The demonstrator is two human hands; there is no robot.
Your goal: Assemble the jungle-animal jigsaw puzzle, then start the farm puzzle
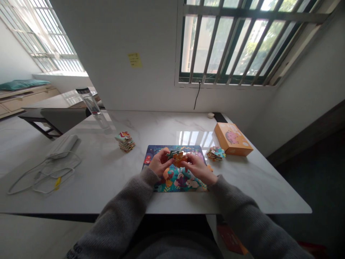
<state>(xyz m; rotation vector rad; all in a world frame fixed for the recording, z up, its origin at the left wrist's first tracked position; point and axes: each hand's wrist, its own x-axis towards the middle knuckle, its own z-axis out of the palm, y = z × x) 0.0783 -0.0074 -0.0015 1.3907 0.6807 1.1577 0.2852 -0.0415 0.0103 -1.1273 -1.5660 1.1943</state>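
Over the middle of a colourful jigsaw puzzle [180, 181], my two hands hold several puzzle pieces [178, 158] between them. My left hand [161, 162] is closed on the left side of these pieces, which look greenish and orange-brown. Thumb and fingers of my right hand [198, 167] pinch them from the right. Rabbits and plants show on the part of the puzzle nearest me; my hands cover some of its middle. To the left stands a stack of puzzle pieces [126, 142], and a lower pile of pieces [216, 153] lies just right of the puzzle.
An orange box [232, 139] lies at the right, behind the pile. A clear bottle [90, 102] stands at the back left. A white device [63, 146] with a looped cable [40, 189] lies on the left of the white table [113, 194]. The wall rises behind.
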